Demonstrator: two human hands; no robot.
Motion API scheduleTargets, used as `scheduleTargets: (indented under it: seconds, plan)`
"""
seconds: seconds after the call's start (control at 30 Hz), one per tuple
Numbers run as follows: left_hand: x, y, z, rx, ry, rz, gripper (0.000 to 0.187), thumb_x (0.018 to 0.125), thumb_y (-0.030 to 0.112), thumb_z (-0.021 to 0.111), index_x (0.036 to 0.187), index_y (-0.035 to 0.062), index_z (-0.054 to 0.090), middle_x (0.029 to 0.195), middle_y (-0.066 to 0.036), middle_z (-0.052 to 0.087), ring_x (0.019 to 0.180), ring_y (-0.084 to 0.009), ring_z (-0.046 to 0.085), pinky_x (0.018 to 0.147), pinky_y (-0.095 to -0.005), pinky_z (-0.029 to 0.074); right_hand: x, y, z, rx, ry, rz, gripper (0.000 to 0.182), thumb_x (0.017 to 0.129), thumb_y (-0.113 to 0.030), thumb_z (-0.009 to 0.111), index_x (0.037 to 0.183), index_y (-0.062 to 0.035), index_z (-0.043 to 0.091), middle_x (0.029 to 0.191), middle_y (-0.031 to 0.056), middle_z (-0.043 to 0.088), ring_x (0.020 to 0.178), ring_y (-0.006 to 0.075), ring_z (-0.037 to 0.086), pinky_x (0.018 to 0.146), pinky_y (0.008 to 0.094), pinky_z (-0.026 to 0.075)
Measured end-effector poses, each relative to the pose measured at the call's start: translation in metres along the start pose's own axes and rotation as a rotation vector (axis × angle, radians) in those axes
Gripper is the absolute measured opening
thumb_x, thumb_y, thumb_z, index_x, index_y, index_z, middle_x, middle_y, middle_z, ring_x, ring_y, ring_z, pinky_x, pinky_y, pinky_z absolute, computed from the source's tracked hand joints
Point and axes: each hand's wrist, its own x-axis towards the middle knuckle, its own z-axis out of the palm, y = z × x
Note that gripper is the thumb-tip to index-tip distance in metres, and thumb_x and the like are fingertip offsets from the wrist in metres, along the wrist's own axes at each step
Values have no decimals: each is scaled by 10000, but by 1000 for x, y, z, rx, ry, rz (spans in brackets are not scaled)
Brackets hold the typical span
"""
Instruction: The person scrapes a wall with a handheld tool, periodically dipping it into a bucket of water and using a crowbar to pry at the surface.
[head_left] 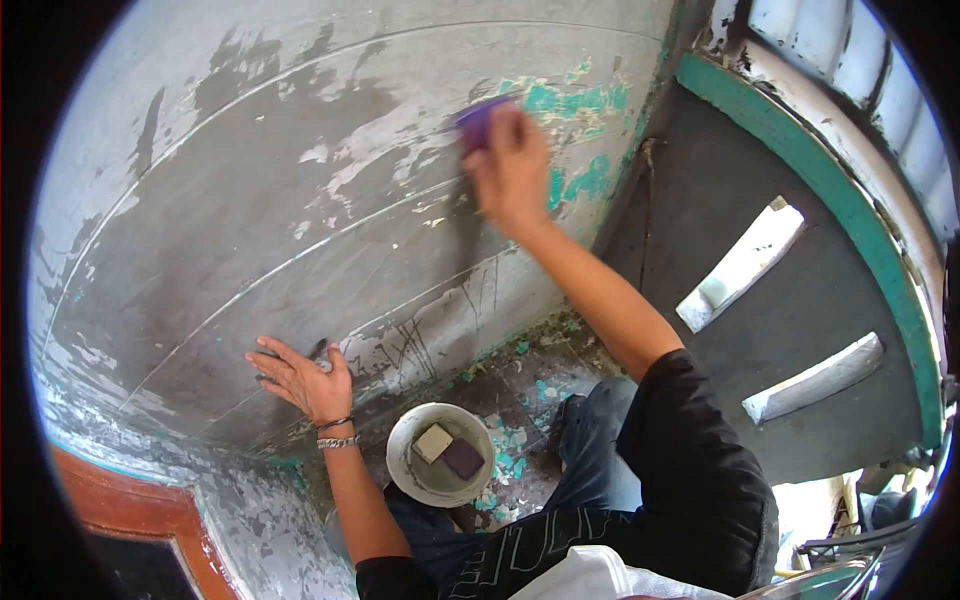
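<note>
My right hand [508,170] grips a purple sanding block [482,122] against the upper part of the grey wall [300,190], beside remnants of green paint. Motion blurs this hand and the block. Lower on the wall, my left hand [305,382] lies with its fingers spread, holding nothing, a bracelet at its wrist. Between my arms stands a white bucket [399,470] with some liquid in it. Inside it a cream block [433,443] and a dark purple block [462,459] rest side by side.
Green paint flakes [507,470] litter the floor around the bucket. To the right is a dark panel with two white slots [742,262] and a green edge [830,150]. An orange-brown frame [135,510] borders the lower left. My knee is close to the bucket.
</note>
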Motion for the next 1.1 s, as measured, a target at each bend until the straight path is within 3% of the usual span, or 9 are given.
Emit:
scheduleTargets:
  seconds: [0.13,0.33,0.57,0.73,0.87,0.93,1.0,1.03,1.1]
  plan:
    - [0,-3,-12,55,-50,9,1017,797,384,650,1523,43,25,1526,-352,34,1450,-430,38,1127,-590,86,25,41,-6,7,36,-243,603,812,-197,645,1359,-19,464,1226,277,516,1052,430,534,900,507,435]
    - [0,-6,-8,36,-44,25,1031,786,371,661,1525,46,19,1535,-337,9,1450,-428,48,1132,-577,85,33,145,-2,-263,257,673,533,893,-205,572,1350,38,440,1191,304,505,1059,455,506,917,495,419]
    - [0,0,-4,21,28,13,1036,771,351,664,1518,18,28,1535,-336,7,1448,-436,47,1138,-570,72,61,38,-8,25,-3,-321,588,791,-208,654,1320,-8,494,1225,269,520,1078,419,521,962,495,405]
    - [0,5,-11,6,-14,16,1059,741,341,682,1511,-6,43,1521,-359,36,1446,-441,41,1133,-583,72,70,160,-12,-93,398,644,470,844,-271,598,1164,71,568,1108,293,529,1039,419,494,903,457,416]
    - [0,9,-8,-13,14,9,1058,736,345,691,1506,-20,63,1514,-369,59,1442,-451,45,1127,-594,83,87,86,22,-110,513,238,544,817,-295,630,1275,-12,551,1140,275,520,1048,410,486,899,475,412]
    - [2,8,-10,-27,9,38,1050,744,364,693,1501,-29,80,1510,-372,75,1440,-455,54,1122,-603,87,80,-4,25,-71,318,57,593,824,-318,650,1330,-39,518,1212,272,507,1086,398,498,931,459,412]
    - [-1,3,-15,-3,-40,59,1038,757,397,689,1497,-34,102,1504,-370,114,1437,-457,66,1111,-615,93,37,-68,26,63,-260,-49,799,911,-517,536,1526,-159,174,1578,173,112,1429,402,175,1093,659,128]
    - [0,1,-17,3,-61,54,1030,765,418,684,1495,-34,115,1502,-366,142,1436,-459,73,1104,-623,98,6,-82,27,112,-315,-18,799,911,-517,536,1526,-159,174,1578,173,112,1429,402,175,1093,659,128]
    - [0,-10,-22,42,-91,70,1020,765,449,685,1501,-2,141,1498,-366,154,1435,-450,101,1094,-644,86,-53,-103,30,474,-257,-335,567,821,-284,644,1329,-63,527,1199,231,541,1058,395,526,901,446,444]
